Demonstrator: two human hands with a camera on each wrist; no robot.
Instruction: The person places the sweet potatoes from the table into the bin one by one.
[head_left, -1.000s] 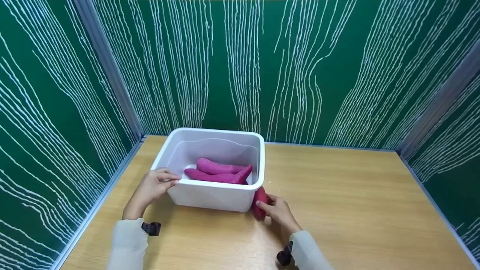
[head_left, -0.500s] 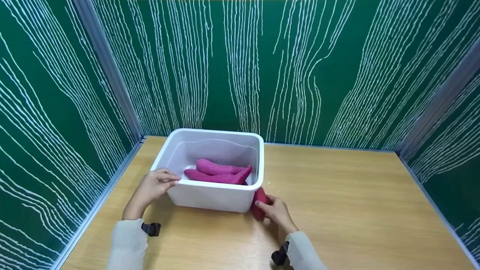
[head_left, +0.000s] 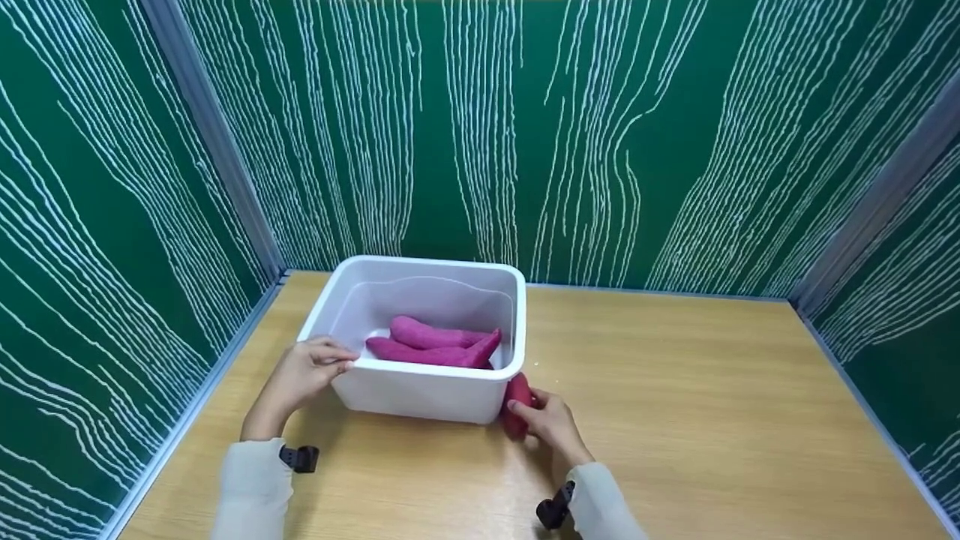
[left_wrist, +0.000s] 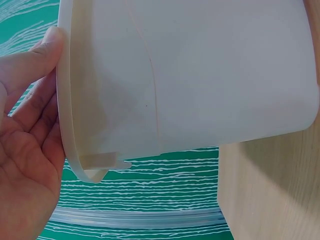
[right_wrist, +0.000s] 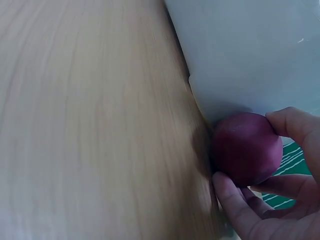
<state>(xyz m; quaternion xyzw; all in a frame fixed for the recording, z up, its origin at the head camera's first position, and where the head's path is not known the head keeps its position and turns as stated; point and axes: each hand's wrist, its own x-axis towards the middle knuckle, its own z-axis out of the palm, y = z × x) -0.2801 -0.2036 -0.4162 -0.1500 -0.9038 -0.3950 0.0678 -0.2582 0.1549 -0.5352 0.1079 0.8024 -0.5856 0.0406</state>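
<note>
A white plastic bin [head_left: 420,394] stands on the wooden table. Inside lie two magenta sweet potatoes, one toward the back [head_left: 424,332] and one in front [head_left: 420,352] with its tip pointing up at the right. My left hand [head_left: 304,379] pinches the rim at the bin's front left corner; in the left wrist view its thumb and fingers meet the rim [left_wrist: 65,100]. Outside the front right corner, my right hand [head_left: 551,424] grips a darker red sweet potato [head_left: 516,420]. In the right wrist view, thumb and fingers curve around this sweet potato [right_wrist: 245,147], close against the bin wall.
Green panels [head_left: 600,150] with wavy white lines rise at the back and both sides of the table [head_left: 712,420]. Grey metal posts [head_left: 225,135] join them at the corners. Each forearm wears a small black wrist camera [head_left: 300,458].
My right forearm has shifted slightly left, while the hand keeps its grip on the red sweet potato. The left hand and bin look the same; the view has moved a touch.
</note>
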